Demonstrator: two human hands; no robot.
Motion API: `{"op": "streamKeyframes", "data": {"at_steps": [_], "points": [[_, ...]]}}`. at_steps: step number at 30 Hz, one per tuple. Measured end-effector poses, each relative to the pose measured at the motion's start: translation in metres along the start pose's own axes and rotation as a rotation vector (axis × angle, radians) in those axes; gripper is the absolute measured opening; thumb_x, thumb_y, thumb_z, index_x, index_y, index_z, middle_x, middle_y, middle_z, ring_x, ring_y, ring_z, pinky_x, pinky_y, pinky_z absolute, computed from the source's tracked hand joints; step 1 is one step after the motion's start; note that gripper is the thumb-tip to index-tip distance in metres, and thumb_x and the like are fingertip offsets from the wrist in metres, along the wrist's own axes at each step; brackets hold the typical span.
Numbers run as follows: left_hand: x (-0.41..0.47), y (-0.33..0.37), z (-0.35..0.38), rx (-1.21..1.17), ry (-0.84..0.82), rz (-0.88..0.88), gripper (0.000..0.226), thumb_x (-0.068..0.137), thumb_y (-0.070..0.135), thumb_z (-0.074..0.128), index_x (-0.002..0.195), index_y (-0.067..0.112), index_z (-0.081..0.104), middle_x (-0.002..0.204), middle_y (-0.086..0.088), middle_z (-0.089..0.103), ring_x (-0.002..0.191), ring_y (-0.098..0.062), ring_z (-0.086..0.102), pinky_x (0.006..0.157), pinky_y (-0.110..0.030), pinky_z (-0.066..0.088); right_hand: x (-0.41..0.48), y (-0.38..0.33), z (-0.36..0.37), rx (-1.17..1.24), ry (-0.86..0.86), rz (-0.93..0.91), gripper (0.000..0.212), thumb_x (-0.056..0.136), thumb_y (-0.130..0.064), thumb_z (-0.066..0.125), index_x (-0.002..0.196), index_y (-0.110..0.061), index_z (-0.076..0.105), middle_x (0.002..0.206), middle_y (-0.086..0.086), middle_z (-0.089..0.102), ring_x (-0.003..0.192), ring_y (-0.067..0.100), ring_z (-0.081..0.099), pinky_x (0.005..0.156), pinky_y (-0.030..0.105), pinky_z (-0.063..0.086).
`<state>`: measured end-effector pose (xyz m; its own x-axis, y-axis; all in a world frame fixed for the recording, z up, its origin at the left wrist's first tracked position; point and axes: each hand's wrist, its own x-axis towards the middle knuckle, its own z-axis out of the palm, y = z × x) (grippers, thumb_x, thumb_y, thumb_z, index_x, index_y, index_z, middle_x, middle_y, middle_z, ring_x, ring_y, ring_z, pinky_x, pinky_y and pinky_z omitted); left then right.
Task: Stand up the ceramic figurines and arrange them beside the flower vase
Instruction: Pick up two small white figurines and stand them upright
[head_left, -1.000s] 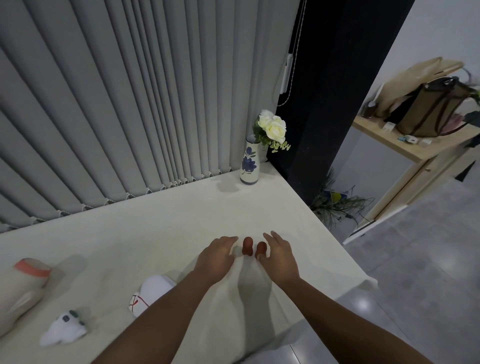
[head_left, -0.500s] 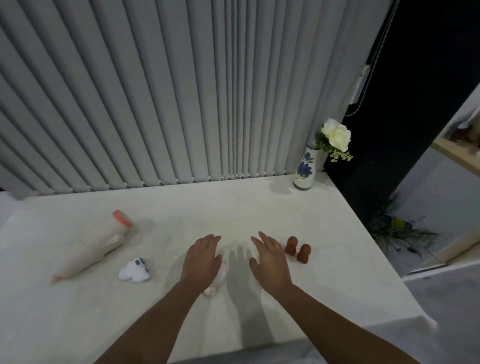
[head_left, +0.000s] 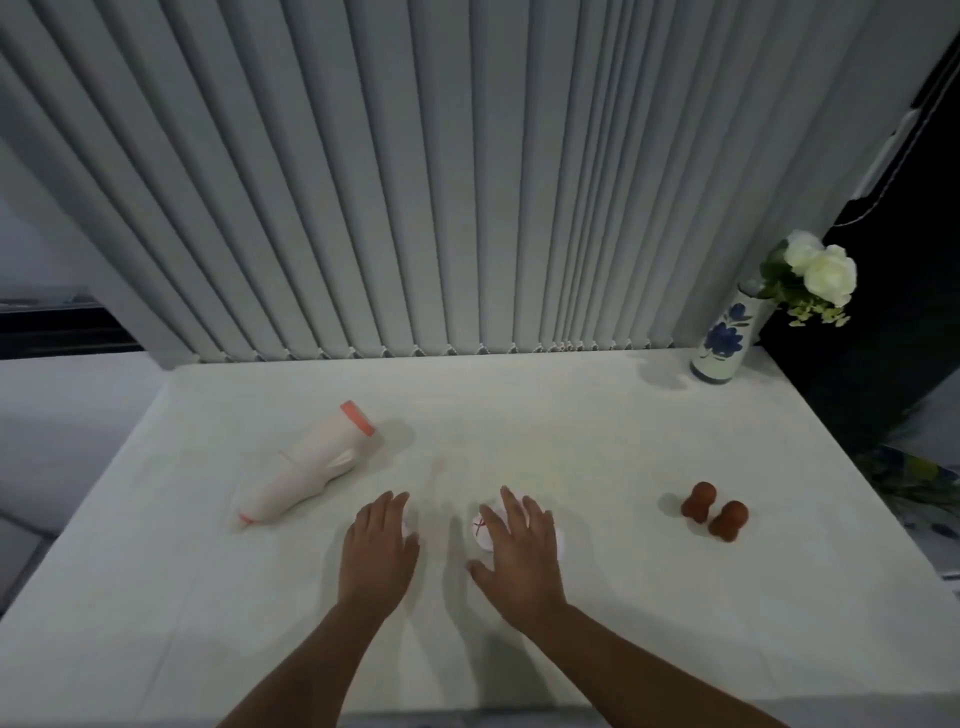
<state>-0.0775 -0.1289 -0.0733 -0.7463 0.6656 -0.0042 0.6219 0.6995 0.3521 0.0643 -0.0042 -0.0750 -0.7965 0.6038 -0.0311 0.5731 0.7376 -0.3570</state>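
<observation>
Right hand (head_left: 519, 551) now over white figurine (head_left: 483, 527)

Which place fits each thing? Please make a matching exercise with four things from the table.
Things:
1. vase
2. brown figurines
3. long pale figurine
4. white figurine

Places:
A. lying on its side, on the left
B. under the right hand
C. upright, far right corner
D. standing as a pair, on the right

Pairs: 1-C, 2-D, 3-A, 4-B
</observation>
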Motion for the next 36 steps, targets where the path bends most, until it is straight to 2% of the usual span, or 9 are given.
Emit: {"op": "streamKeyframes", "data": {"at_steps": [4, 7, 12, 15, 17, 22, 29, 33, 36], "points": [[0.006, -0.03, 0.0, 0.022, -0.053, -0.002, 0.053, 0.089, 0.026, 0.056, 0.14, 0.019, 0.041, 0.151, -0.008, 0.038, 0.137, -0.029, 0.035, 0.114, -0.042, 0.031, 0.008, -0.013, 0.016, -0.05, 0.022, 0.068, 0.066, 0.088, -0.052, 0.052, 0.147, -0.029, 0.031, 0.162, 0.004, 0.013, 0.149, 0.031, 0.004, 0.113, 0.053, -0.016], [0.013, -0.047, 0.0, 0.016, -0.108, 0.044, 0.055, 0.087, 0.027, 0.057, 0.139, 0.023, 0.041, 0.15, -0.005, 0.039, 0.136, -0.027, 0.037, 0.112, -0.04, 0.032, 0.015, -0.012, 0.018, -0.108, 0.015, 0.089, 0.063, 0.089, -0.05, 0.048, 0.147, -0.03, 0.031, 0.161, 0.003, 0.016, 0.149, 0.029, 0.004, 0.114, 0.054, -0.017], [0.027, -0.058, 0.002, -0.099, -0.179, 0.093, 0.051, 0.09, 0.039, 0.054, 0.138, 0.03, 0.041, 0.149, -0.003, 0.039, 0.134, -0.022, 0.04, 0.109, -0.035, 0.035, 0.024, -0.001, 0.013, -0.152, 0.023, 0.148, 0.053, 0.088, -0.046, 0.053, 0.138, -0.034, 0.045, 0.156, -0.001, 0.032, 0.146, 0.027, 0.019, 0.117, 0.056, -0.005], [0.033, -0.063, 0.002, -0.111, -0.185, 0.126, 0.054, 0.088, 0.044, 0.057, 0.138, 0.029, 0.043, 0.146, -0.004, 0.041, 0.132, -0.023, 0.043, 0.105, -0.035, 0.04, 0.024, -0.003, 0.013, -0.206, 0.043, 0.137, 0.047, 0.075, -0.045, 0.07, 0.12, -0.031, 0.063, 0.14, 0.001, 0.056, 0.133, 0.031, 0.045, 0.115, 0.06, 0.014], [0.036, -0.069, 0.001, -0.08, -0.201, 0.178, 0.06, 0.087, 0.044, 0.061, 0.141, 0.029, 0.041, 0.146, -0.005, 0.042, 0.131, -0.022, 0.044, 0.105, -0.034, 0.04, 0.022, -0.006, 0.014, -0.243, 0.077, 0.129, 0.046, 0.067, -0.044, 0.078, 0.11, -0.03, 0.069, 0.13, 0.001, 0.064, 0.124, 0.032, 0.055, 0.11, 0.057, 0.017], [0.042, -0.074, -0.002, -0.082, -0.236, 0.217, 0.059, 0.089, 0.03, 0.06, 0.143, 0.031, 0.037, 0.148, -0.003, 0.039, 0.13, -0.023, 0.044, 0.105, -0.033, 0.039, 0.022, -0.007, 0.013, -0.308, 0.076, 0.14, 0.048, 0.06, -0.044, 0.083, 0.104, -0.028, 0.071, 0.125, 0.003, 0.067, 0.118, 0.033, 0.06, 0.107, 0.057, 0.019], [0.044, -0.074, -0.002, -0.128, -0.22, 0.255, 0.055, 0.092, 0.024, 0.055, 0.144, 0.027, 0.036, 0.147, -0.006, 0.04, 0.131, -0.024, 0.043, 0.105, -0.033, 0.04, 0.025, -0.011, 0.004, -0.359, 0.02, 0.15, 0.048, 0.057, -0.044, 0.086, 0.1, -0.028, 0.073, 0.118, 0.001, 0.07, 0.111, 0.033, 0.064, 0.096, 0.061, 0.044], [0.046, -0.075, 0.0, -0.228, -0.205, 0.23, 0.057, 0.09, 0.032, 0.056, 0.142, 0.018, 0.039, 0.142, -0.002, 0.048, 0.129, -0.022, 0.048, 0.106, -0.036, 0.042, 0.028, -0.01, -0.005, -0.361, 0.014, 0.149, 0.043, 0.071, -0.048, 0.075, 0.109, -0.028, 0.07, 0.119, -0.001, 0.07, 0.11, 0.033, 0.064, 0.095, 0.057, 0.047], [0.046, -0.071, 0.001, -0.351, -0.174, 0.197, 0.046, 0.083, 0.045, 0.051, 0.122, 0.022, 0.055, 0.126, 0.006, 0.06, 0.116, -0.017, 0.056, 0.098, -0.033, 0.045, 0.028, -0.002, -0.013, -0.367, 0.009, 0.152, 0.045, 0.084, -0.05, 0.042, 0.113, -0.028, 0.068, 0.12, -0.003, 0.069, 0.109, 0.032, 0.065, 0.094, 0.053, 0.05]]}}
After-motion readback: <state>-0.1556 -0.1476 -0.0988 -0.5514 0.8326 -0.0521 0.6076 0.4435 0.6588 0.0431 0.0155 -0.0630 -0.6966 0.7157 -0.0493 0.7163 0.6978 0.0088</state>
